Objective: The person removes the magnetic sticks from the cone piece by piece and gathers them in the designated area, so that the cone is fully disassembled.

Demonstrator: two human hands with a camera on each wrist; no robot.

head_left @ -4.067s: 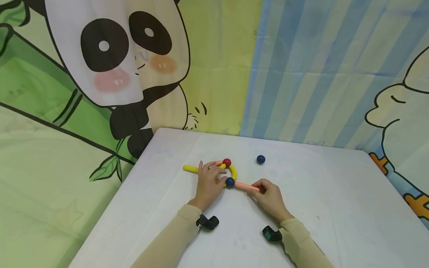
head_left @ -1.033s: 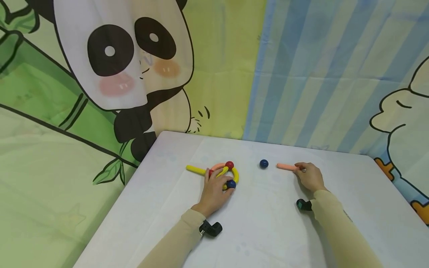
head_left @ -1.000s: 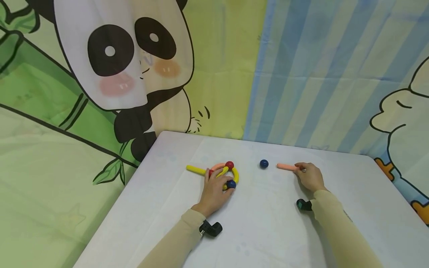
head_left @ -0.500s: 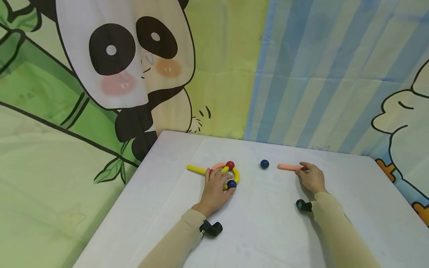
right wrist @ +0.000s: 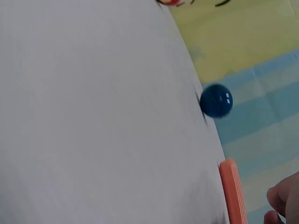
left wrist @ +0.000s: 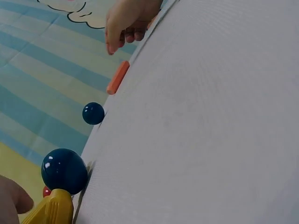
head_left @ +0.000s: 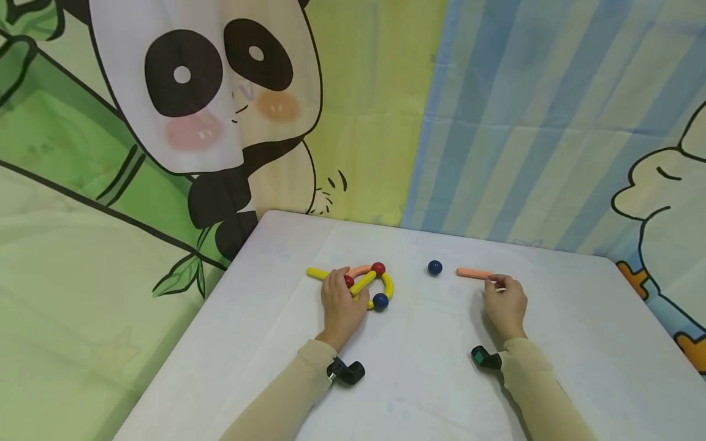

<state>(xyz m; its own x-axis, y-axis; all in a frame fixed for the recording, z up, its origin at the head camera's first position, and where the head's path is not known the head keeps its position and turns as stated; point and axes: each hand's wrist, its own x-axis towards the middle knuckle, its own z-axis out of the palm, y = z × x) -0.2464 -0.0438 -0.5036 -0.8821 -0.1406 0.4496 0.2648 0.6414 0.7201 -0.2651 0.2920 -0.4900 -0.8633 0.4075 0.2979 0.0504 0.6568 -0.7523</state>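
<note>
My left hand grips the left part of a stick-and-ball building toy figure, thumb and fingers around its yellow sticks; the palm side is hidden. A straight yellow stick pokes out to the left. On the figure's right side, a curved yellow stick joins a red ball to a blue ball. An orange stick lies loose farther right. Just on the near side of its right end is my right hand, fingers loosely bent and holding nothing; the left wrist view shows a gap between fingertips and stick.
A loose blue ball sits between the figure and the orange stick. The white table ends at the back against a printed cloth with a panda. Each wrist carries a small black camera.
My right hand pulled the orange stick off the figure's blue ball, carried it right, laid it down and drew back toward me. The left hand shifted left, away from the blue ball.
</note>
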